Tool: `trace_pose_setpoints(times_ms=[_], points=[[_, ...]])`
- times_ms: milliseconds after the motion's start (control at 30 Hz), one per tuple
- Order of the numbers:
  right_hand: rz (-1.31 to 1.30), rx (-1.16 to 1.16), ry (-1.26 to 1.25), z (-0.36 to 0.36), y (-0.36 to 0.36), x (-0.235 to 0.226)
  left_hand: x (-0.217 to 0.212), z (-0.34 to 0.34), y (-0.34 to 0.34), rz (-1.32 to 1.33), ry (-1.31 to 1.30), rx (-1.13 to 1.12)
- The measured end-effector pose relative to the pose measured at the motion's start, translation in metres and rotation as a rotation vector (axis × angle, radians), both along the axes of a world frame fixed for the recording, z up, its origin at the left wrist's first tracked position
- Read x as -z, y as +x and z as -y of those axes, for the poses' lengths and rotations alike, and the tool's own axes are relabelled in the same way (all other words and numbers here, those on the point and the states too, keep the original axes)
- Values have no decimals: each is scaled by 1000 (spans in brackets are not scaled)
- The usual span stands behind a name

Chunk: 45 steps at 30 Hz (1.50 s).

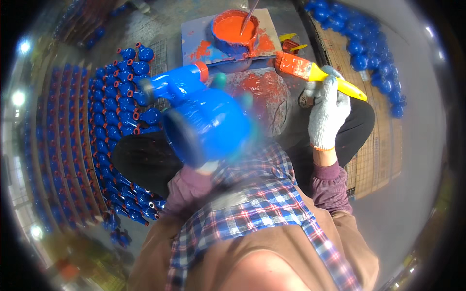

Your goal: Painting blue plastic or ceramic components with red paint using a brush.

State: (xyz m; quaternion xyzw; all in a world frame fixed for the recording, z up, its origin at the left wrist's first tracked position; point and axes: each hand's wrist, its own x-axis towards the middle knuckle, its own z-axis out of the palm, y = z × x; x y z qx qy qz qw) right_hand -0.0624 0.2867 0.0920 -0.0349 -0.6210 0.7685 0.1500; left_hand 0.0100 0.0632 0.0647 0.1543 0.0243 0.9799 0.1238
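Observation:
My gloved left hand [209,167] holds up a large glossy blue metal casting [213,116], slightly blurred. It looks like a pump or valve body, with a wide round opening and a side pipe whose rim is red-orange. The casting hides most of that hand; green fingertips show past its far side. In a white knit glove, my right hand [330,106] grips a paintbrush [318,73] by its yellow handle. Wet red-orange paint coats the bristles, which point left toward a paint pot [235,34] beyond both hands. A thin stick [249,17] leans in the pot's red-orange paint.
The pot stands on a paint-spattered board [194,41], with yellow-handled tools [291,43] beside it. Rows of blue castings with red rims [111,104] fill the left side. More blue castings [359,43] line the far right, along a tan slatted surface [376,145].

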Motion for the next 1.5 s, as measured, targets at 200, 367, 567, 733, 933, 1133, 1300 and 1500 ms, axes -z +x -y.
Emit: trace_pose_setpoints(times_ms=[200,367,567,733,933,1133,1300,1500], points=[[112,-105,-141,3,-4,6,24,37,-9,413,-273,-96],[114,-77,-173,9,-25,15,-19,80,-5,104,-404,-142],[77,-188,-183,29,-57,29,-10,71,-39,547,-178,-90],[87,-179,-62,36,-85,45,-34,95,-60,601,-367,-39],[-62,-74,192,37,-90,46,-21,99,-36,373,-150,245],[-147,24,457,29,-109,71,-29,82,-25,496,-286,99],[-41,30,600,40,-109,81,-33,81,-22,672,-190,117],[-181,29,986,46,-117,94,-24,74,-25,775,-676,-167]])
